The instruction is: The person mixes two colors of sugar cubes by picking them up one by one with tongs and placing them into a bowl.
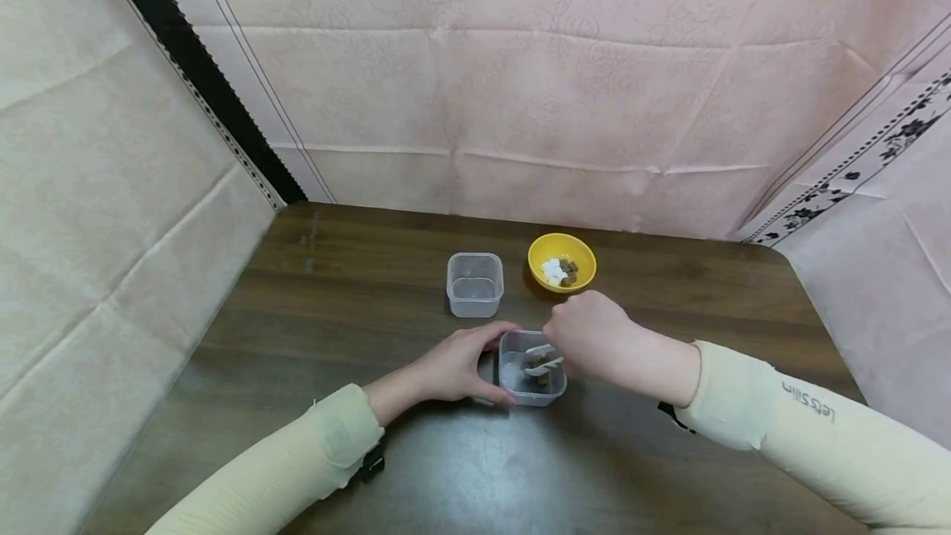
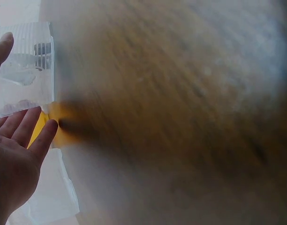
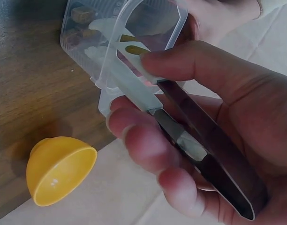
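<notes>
My left hand (image 1: 455, 360) holds a clear plastic container (image 1: 520, 395) from its left side, the thumb at the near corner and fingertips at the far edge. In the left wrist view, the fingers (image 2: 28, 124) reach behind the container's wall. With my right hand (image 1: 594, 335) I grip tongs (image 3: 181, 129), thumb on one arm and fingers under the other. Their white tips (image 1: 542, 368) are inside the container, beside small brown pieces (image 3: 81, 15). Whether the tips pinch a piece cannot be told.
Behind the held container stands a second clear container (image 1: 475, 308). A yellow bowl (image 1: 535, 275) with white and brown pieces is to its right, beyond my right hand. Pale patterned cloth (image 1: 520, 106) hangs behind the brown wooden table (image 1: 334, 287).
</notes>
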The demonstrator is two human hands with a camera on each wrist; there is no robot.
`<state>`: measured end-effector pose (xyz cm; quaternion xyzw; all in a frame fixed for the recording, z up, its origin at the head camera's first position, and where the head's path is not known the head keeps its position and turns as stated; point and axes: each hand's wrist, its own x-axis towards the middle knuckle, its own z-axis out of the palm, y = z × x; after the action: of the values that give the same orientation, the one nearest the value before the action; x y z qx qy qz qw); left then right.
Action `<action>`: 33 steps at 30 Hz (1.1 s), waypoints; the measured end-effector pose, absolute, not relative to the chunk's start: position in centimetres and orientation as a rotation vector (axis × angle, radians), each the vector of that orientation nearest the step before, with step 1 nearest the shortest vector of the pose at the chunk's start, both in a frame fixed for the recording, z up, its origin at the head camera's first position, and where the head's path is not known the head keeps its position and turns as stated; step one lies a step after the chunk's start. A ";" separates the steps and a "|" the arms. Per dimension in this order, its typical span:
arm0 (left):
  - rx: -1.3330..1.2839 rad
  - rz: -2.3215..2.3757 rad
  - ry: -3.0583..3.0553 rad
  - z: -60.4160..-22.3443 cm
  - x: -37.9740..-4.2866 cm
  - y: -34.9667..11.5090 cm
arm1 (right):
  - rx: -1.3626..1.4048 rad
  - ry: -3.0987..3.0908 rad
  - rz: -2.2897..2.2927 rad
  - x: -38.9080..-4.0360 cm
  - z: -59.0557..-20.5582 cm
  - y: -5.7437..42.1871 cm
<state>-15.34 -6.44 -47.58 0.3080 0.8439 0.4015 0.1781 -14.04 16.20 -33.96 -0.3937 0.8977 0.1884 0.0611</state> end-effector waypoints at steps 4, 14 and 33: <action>0.876 1.137 2.389 -47.6 -15.3 -6.5 | -1.191 2.710 0.582 -14.1 -34.0 16.0; 0.866 1.149 2.370 -47.5 -15.3 -6.4 | -1.195 2.695 0.665 -13.8 -34.5 15.5; 0.865 1.137 2.377 -47.7 -15.4 -6.5 | -1.281 2.680 0.714 -13.8 -35.0 15.2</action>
<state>-15.37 -6.49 -47.71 0.3066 0.8426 0.4031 0.1831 -13.77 15.20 -34.98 -0.4189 0.8764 0.2336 0.0431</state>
